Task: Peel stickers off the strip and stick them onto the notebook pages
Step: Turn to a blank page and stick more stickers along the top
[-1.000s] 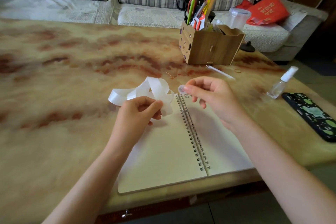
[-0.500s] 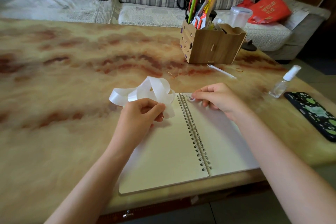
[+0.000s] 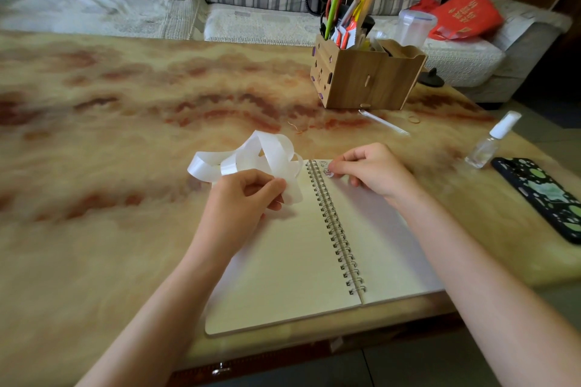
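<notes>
- The notebook lies open and flat at the lower centre of the frame. Its near edge is close to the table edge, and both pages are almost bare.
- The left hand, centre left, has its fingers curled and pinches the white strip above the left page. The rest of the strip loops loosely up and to the left of the spiral binding.
- The strip looks thin, glossy and floppy, so it will likely slip and curl. My judgement is that it is best pinched close to the next sticker, not by a far loop.
- The right hand, just right of centre, is curled with its fingertips closed on the right edge of a small round sticker. The sticker lies on the top left corner of the right page, just beside the spiral.
- The sticker is surely featherweight and tacky, so it should be held by its rim and smoothed flat from one side.
- Farther back, at the upper right, are a wooden organiser holding pens and scissors, a spray bottle and a dark patterned phone.
</notes>
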A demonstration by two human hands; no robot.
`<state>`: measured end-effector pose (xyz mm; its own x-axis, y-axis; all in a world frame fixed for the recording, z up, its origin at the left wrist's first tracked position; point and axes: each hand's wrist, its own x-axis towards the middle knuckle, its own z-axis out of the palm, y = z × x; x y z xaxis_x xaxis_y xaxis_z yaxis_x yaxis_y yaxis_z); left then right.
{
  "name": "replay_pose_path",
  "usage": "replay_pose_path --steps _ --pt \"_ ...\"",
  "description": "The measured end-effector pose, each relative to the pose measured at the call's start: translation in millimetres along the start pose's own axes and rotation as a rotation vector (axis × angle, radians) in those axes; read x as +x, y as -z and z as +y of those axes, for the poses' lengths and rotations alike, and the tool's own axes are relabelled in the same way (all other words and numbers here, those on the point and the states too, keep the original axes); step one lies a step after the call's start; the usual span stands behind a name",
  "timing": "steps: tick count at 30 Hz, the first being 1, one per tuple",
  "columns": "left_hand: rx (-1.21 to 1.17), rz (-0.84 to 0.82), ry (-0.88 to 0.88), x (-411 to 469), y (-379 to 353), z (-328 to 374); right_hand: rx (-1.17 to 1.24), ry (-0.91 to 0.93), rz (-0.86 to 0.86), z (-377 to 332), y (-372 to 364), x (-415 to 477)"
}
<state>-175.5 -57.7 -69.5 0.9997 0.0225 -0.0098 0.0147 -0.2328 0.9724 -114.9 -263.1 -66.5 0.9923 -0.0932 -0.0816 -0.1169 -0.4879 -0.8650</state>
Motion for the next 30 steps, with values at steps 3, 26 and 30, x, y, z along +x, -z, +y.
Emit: replay_pose_path --steps 3,26,30 --pt "-0.003 -0.004 0.001 -0.4 0.3 0.4 -0.006 0.014 0.01 0.9 -1.9 0.6" --pt "-0.006 -0.01 0.015 -0.1 0.1 -0.3 -0.121 0.026 0.073 4.4 -8.9 2.7" --pt "-0.003 -0.013 0.016 -0.1 -0.2 -1.1 -0.117 0.043 0.072 6.8 -8.6 2.8"
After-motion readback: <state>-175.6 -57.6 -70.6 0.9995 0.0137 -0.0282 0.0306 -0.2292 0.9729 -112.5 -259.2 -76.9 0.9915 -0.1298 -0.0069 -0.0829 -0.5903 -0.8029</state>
